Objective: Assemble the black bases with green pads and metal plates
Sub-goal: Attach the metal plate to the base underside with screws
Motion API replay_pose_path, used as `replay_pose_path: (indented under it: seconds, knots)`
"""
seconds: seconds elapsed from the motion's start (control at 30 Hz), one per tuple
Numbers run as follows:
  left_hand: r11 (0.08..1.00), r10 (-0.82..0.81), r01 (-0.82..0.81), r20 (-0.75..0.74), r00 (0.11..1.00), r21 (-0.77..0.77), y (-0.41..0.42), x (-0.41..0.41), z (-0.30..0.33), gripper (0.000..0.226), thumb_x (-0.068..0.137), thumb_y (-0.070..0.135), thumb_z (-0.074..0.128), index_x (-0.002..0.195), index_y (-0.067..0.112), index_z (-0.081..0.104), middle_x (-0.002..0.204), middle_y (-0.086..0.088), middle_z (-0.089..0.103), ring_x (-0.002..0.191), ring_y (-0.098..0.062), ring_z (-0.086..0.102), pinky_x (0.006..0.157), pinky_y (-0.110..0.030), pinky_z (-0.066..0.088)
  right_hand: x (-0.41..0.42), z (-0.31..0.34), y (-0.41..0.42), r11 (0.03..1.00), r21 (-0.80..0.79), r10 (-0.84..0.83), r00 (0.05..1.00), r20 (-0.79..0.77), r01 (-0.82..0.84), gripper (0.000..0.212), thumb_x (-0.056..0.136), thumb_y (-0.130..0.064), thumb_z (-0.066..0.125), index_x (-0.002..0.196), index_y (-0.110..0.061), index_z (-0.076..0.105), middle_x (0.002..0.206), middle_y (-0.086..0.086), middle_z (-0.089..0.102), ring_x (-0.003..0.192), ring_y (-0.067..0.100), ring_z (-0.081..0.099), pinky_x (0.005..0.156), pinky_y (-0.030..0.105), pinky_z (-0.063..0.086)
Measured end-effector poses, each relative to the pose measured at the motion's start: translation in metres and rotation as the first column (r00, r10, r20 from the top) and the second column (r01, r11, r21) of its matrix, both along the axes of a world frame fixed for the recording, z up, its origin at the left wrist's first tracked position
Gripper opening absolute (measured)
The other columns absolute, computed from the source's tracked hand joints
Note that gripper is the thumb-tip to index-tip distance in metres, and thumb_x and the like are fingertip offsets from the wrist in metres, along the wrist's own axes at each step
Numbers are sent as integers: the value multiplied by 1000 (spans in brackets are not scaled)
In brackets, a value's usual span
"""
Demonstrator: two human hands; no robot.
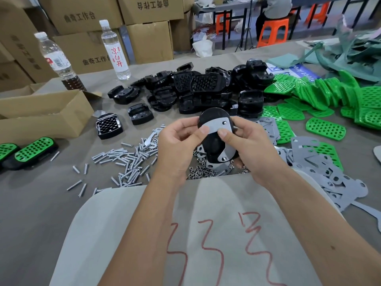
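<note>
Above the table's middle I hold a black base (214, 144) with a metal plate (218, 125) lying on its underside. My right hand (250, 149) grips the base from the right, thumb pressing on the plate. My left hand (179, 144) pinches the plate's left edge. A pile of black bases (195, 89) lies behind. Green pads (321, 93) are heaped at the right, and grey metal plates (321, 159) are spread near my right forearm. Two bases fitted with green pads (31, 151) sit at the left edge.
Loose screws (127, 159) and nuts (202, 172) lie scattered under my hands. An open cardboard box (41, 114) stands at the left, with two water bottles (115, 48) and stacked cartons behind. Green scraps lie at the far right. A person sits on an orange stool (272, 32) in the background.
</note>
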State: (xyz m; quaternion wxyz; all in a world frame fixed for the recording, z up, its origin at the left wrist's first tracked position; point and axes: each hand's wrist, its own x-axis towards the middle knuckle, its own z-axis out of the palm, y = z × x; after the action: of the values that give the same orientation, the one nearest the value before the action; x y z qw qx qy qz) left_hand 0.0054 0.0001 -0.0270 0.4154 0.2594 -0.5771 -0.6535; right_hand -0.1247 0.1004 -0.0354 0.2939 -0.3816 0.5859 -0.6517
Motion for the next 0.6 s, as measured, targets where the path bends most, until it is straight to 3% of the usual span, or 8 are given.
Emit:
replay_pose_path:
  seconds: [0.1,0.2,0.27,0.33,0.43,0.53,0.6]
  knots:
    - [996,-61,61,8,998,-68,-3,2,-2,33,86,-7,75,118,3,71,105,-16,78,90,-25,75,81,-33,61,-2,0,1,1000,-13,1,1000,19,0,17,104,-18,63,115,-25,73,74,-8,74,53,1,64,39,12,38]
    - [994,-31,34,39,999,-101,-3,2,-4,35,82,-9,78,112,8,72,102,-14,79,90,-27,73,86,-41,61,-3,0,1,999,-19,31,999,-39,-32,21,103,-12,63,119,-23,72,84,-7,77,63,2,67,49,12,44]
    - [993,-34,36,23,999,-108,-6,4,-6,37,76,-5,83,108,11,73,101,-15,79,88,-27,71,83,-40,60,-3,1,2,996,-39,79,996,-45,-81,22,103,-11,63,118,-26,71,95,-1,77,72,6,69,55,13,48]
    - [990,-59,58,0,998,-126,-8,6,-4,37,73,2,82,106,14,74,100,-13,79,87,-27,70,78,-33,60,-4,2,3,990,-85,107,993,-43,-111,21,102,-13,65,118,-25,72,101,1,76,85,14,70,68,22,56]
    - [984,-87,84,-16,996,-155,-9,6,-3,35,74,5,81,105,20,75,99,-10,80,88,-28,71,79,-32,60,-5,2,1,987,-149,70,997,17,-67,22,96,-12,69,117,-17,74,110,14,75,100,30,70,91,48,59]
    - [983,-74,68,-26,997,-171,-8,5,-3,36,73,1,83,102,20,75,98,-10,80,85,-22,71,77,-29,58,-2,0,-1,986,-166,8,994,112,11,21,92,-1,73,112,-9,75,105,16,77,95,28,71,97,54,58]
    - [986,-72,64,-47,996,-156,-8,5,-3,38,76,-6,82,105,17,75,99,-10,80,84,-19,72,76,-27,58,-1,-1,-1,984,-173,-15,989,149,41,21,88,-1,77,107,-10,75,102,9,78,93,27,73,92,55,60]
